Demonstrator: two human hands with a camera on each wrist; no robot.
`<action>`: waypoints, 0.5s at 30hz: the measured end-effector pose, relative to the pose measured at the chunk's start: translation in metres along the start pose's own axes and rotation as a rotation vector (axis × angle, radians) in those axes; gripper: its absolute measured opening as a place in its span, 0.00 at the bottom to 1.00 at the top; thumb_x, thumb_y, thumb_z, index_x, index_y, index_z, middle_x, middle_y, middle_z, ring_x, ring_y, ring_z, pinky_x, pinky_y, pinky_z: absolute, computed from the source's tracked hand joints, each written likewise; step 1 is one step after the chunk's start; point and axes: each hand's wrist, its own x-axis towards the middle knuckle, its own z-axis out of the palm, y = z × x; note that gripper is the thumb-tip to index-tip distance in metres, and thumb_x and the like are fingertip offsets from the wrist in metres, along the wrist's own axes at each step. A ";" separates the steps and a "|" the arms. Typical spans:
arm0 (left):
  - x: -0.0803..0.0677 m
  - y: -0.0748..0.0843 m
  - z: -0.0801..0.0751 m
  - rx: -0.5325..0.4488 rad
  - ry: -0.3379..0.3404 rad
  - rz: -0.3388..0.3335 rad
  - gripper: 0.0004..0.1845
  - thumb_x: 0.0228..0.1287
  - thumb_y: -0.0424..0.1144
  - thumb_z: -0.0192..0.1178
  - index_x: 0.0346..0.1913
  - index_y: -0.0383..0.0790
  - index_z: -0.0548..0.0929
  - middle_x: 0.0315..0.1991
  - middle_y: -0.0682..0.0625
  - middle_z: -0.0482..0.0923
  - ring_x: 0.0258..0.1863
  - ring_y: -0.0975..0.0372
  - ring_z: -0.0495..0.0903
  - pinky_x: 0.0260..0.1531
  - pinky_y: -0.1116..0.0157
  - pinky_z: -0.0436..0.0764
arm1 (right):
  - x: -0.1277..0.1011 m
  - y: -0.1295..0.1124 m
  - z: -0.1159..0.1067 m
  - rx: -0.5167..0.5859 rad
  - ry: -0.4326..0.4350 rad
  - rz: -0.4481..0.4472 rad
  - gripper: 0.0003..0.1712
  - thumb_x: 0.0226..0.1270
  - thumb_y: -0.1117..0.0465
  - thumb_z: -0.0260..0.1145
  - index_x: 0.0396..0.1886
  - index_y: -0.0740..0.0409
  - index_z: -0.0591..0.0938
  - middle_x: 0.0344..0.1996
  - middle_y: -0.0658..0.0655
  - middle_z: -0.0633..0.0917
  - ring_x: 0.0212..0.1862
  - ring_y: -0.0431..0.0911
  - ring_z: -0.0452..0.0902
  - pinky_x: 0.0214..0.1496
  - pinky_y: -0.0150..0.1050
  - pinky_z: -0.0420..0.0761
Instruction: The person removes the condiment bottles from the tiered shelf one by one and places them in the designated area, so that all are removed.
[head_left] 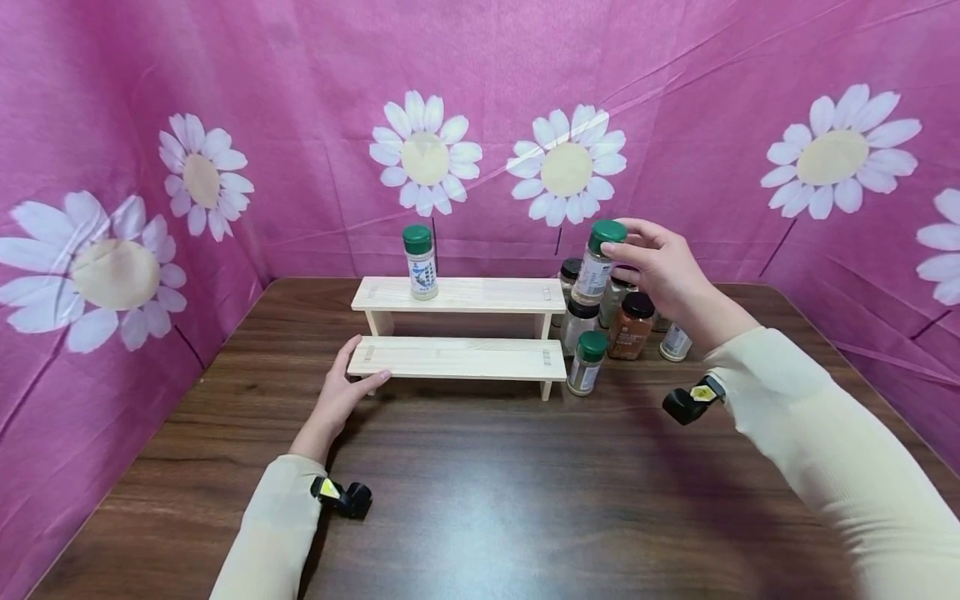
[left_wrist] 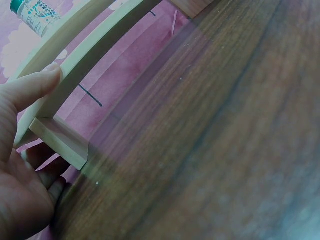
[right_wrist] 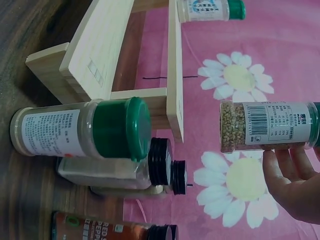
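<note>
In my right hand (head_left: 663, 267) is a green-capped spice jar (head_left: 592, 271), held up in the air near the right end of the two-tier wooden rack (head_left: 457, 357). The right wrist view shows tan granules in this jar (right_wrist: 270, 124) and a printed label with a barcode. My left hand (head_left: 343, 396) grips the rack's left end, thumb on the lower shelf's front edge and fingers around the side by the leg (left_wrist: 60, 142). Another green-capped jar (head_left: 422, 265) stands upright on the upper shelf, left of its middle.
Right of the rack, several jars stand close together: a green-capped one (head_left: 585, 367) in front, a black-capped one (head_left: 580, 323), and a reddish-orange one (head_left: 632, 329). A small white-labelled jar (head_left: 676, 342) is farther right. A pink flowered cloth (head_left: 480, 75) hangs behind the table (head_left: 465, 475).
</note>
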 end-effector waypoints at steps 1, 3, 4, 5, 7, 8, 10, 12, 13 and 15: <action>0.000 0.000 0.000 -0.001 -0.001 0.002 0.42 0.48 0.33 0.63 0.65 0.42 0.51 0.60 0.41 0.54 0.56 0.56 0.55 0.54 0.60 0.51 | -0.002 -0.001 -0.002 0.018 -0.006 -0.001 0.11 0.51 0.71 0.63 0.36 0.55 0.79 0.32 0.53 0.78 0.37 0.43 0.74 0.36 0.35 0.74; 0.000 0.001 0.000 0.007 -0.001 0.004 0.42 0.48 0.33 0.63 0.65 0.42 0.51 0.60 0.41 0.54 0.56 0.56 0.54 0.54 0.60 0.51 | -0.006 -0.001 -0.007 0.041 -0.010 -0.001 0.12 0.52 0.71 0.63 0.36 0.55 0.79 0.32 0.54 0.78 0.37 0.43 0.74 0.37 0.35 0.74; 0.000 0.001 0.000 0.012 0.000 0.004 0.42 0.48 0.34 0.63 0.65 0.42 0.51 0.60 0.41 0.53 0.56 0.56 0.54 0.55 0.60 0.51 | -0.008 -0.002 -0.009 0.047 -0.008 0.000 0.12 0.52 0.72 0.63 0.36 0.56 0.79 0.33 0.54 0.78 0.37 0.43 0.74 0.36 0.35 0.74; 0.000 0.001 0.001 0.017 0.000 0.004 0.43 0.48 0.34 0.64 0.65 0.41 0.51 0.60 0.41 0.53 0.57 0.56 0.53 0.55 0.60 0.50 | -0.010 -0.002 -0.011 0.050 -0.009 0.002 0.12 0.52 0.72 0.63 0.36 0.56 0.79 0.32 0.54 0.78 0.37 0.43 0.74 0.36 0.35 0.74; 0.000 0.001 0.001 0.019 -0.001 0.003 0.43 0.48 0.34 0.64 0.65 0.41 0.51 0.61 0.41 0.53 0.57 0.55 0.53 0.55 0.59 0.50 | -0.015 -0.003 -0.015 0.058 -0.006 0.005 0.12 0.52 0.72 0.62 0.36 0.55 0.79 0.32 0.54 0.78 0.36 0.43 0.74 0.35 0.34 0.75; 0.000 0.001 0.001 0.018 0.000 0.003 0.43 0.48 0.34 0.64 0.65 0.41 0.51 0.61 0.41 0.53 0.57 0.55 0.53 0.55 0.59 0.50 | -0.017 -0.003 -0.018 0.057 -0.003 0.004 0.12 0.52 0.72 0.63 0.36 0.55 0.80 0.32 0.53 0.78 0.36 0.42 0.74 0.35 0.34 0.75; 0.000 0.000 0.000 0.013 -0.001 0.004 0.43 0.48 0.34 0.64 0.65 0.40 0.50 0.60 0.40 0.53 0.56 0.56 0.54 0.55 0.59 0.50 | -0.020 -0.003 -0.023 0.073 -0.011 -0.004 0.12 0.52 0.73 0.62 0.36 0.56 0.80 0.32 0.54 0.79 0.36 0.43 0.74 0.34 0.34 0.75; 0.000 -0.001 0.000 0.006 -0.001 0.005 0.43 0.48 0.34 0.64 0.65 0.40 0.50 0.60 0.40 0.54 0.56 0.55 0.55 0.54 0.59 0.51 | -0.024 -0.002 -0.028 0.080 -0.016 -0.015 0.12 0.52 0.73 0.61 0.36 0.56 0.80 0.32 0.54 0.79 0.36 0.43 0.75 0.34 0.34 0.75; 0.000 -0.001 0.000 0.005 -0.001 0.004 0.43 0.48 0.34 0.64 0.65 0.40 0.50 0.60 0.40 0.54 0.56 0.55 0.55 0.54 0.59 0.51 | -0.025 -0.002 -0.030 0.079 -0.018 -0.023 0.12 0.53 0.73 0.61 0.36 0.57 0.80 0.31 0.54 0.80 0.36 0.43 0.75 0.34 0.34 0.75; 0.000 -0.002 0.000 0.005 -0.001 0.002 0.43 0.48 0.34 0.64 0.65 0.40 0.50 0.60 0.40 0.54 0.55 0.56 0.55 0.54 0.60 0.52 | -0.028 0.000 -0.035 0.082 -0.023 -0.034 0.12 0.53 0.74 0.60 0.37 0.57 0.80 0.31 0.54 0.80 0.36 0.43 0.75 0.34 0.34 0.75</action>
